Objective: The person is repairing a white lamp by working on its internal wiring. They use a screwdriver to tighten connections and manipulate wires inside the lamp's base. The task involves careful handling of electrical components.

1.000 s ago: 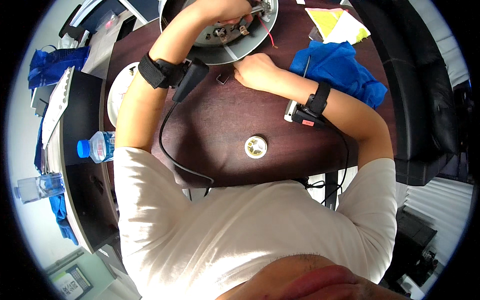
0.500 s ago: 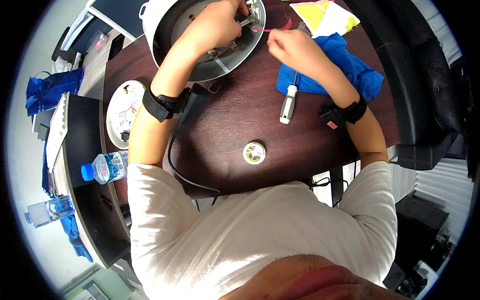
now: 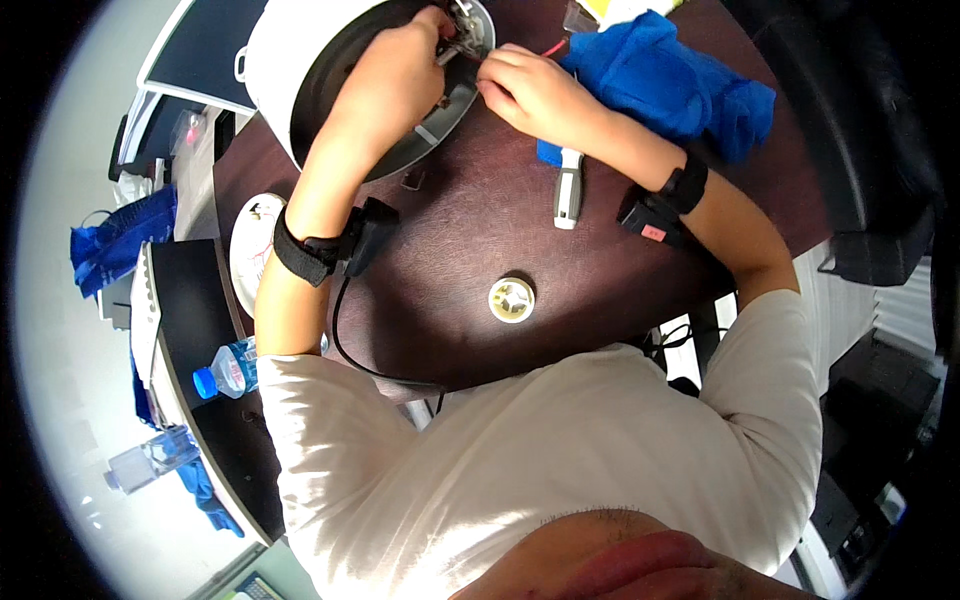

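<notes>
A white, pot-like appliance body (image 3: 275, 80) lies at the top of the view, its underside open with metal fittings (image 3: 462, 30) inside. My left hand (image 3: 395, 75) reaches into it, fingers curled at the fittings; what they grip is hard to make out. At its right rim, my right hand (image 3: 530, 95) is closed in a pinch on a thin red wire (image 3: 553, 48), whose end shows beyond my fingers. Just below that hand a screwdriver (image 3: 567, 195) with a grey-and-white handle touches a blue cloth (image 3: 670, 85). A small white-and-yellow spool (image 3: 511, 298) sits nearer me.
A white round part with wires (image 3: 250, 255) is at the table's left. Water bottles (image 3: 230, 370) stand at the left, with a side cabinet (image 3: 200, 300) and blue bag (image 3: 100, 240) beyond. A black chair (image 3: 830, 120) borders the table's right, and yellow-white sheets (image 3: 620, 12) lie behind the cloth.
My right hand rose from the table beside the rim, took hold of the red wire and moved left toward my left hand. More of the appliance's white outer wall now shows.
</notes>
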The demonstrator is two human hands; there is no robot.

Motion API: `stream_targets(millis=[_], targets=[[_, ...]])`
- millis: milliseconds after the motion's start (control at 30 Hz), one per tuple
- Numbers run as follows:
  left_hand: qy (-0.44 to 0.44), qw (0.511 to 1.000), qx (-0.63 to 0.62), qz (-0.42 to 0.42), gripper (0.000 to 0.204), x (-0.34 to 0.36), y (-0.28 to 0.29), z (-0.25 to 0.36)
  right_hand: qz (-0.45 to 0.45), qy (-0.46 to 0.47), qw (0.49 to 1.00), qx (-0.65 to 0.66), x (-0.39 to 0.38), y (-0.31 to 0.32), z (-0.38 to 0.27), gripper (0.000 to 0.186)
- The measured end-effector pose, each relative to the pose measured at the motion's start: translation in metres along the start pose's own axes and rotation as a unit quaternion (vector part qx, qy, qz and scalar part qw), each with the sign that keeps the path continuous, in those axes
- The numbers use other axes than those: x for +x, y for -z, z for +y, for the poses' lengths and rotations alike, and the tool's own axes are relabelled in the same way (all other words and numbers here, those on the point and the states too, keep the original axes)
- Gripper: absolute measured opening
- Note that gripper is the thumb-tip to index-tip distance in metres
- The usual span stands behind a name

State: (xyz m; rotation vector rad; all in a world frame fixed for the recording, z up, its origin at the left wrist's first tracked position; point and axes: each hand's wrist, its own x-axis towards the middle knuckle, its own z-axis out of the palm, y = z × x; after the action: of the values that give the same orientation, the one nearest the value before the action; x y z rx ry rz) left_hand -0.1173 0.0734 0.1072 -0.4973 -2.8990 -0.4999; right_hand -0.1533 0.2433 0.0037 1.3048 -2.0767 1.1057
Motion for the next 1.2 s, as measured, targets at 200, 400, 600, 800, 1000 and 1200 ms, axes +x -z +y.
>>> stream_targets(millis=[200, 400, 600, 800, 1000, 1200], targets=[[0.005, 0.999, 0.033, 0.021, 0.036, 0.005, -0.011, 0.008, 0.021, -0.047, 0.998, 0.030, -0.008, -0.004, 0.010, 0.012], [0.122, 0.991, 0.039, -0.027, 0.035, 0.005, -0.008, 0.032, 0.033, -0.123, 0.991, -0.025, -0.008, -0.003, 0.031, 0.015], [0.047, 0.998, 0.041, 0.002, 0.035, 0.005, -0.014, 0.009, 0.085, -0.190, 0.978, 0.004, 0.005, -0.017, 0.027, 0.023], [0.106, 0.994, 0.007, -0.020, 0.032, 0.002, -0.007, 0.027, 0.134, -0.221, 0.966, 0.007, 0.004, -0.021, 0.018, 0.020], [0.043, 0.998, 0.048, 0.014, 0.037, -0.002, -0.013, 0.004, 0.140, -0.168, 0.976, -0.023, 0.002, -0.022, 0.017, 0.018], [0.041, 0.998, 0.050, 0.014, 0.037, -0.004, -0.011, 0.004, 0.105, -0.153, 0.979, -0.081, 0.005, -0.022, 0.019, 0.022]])
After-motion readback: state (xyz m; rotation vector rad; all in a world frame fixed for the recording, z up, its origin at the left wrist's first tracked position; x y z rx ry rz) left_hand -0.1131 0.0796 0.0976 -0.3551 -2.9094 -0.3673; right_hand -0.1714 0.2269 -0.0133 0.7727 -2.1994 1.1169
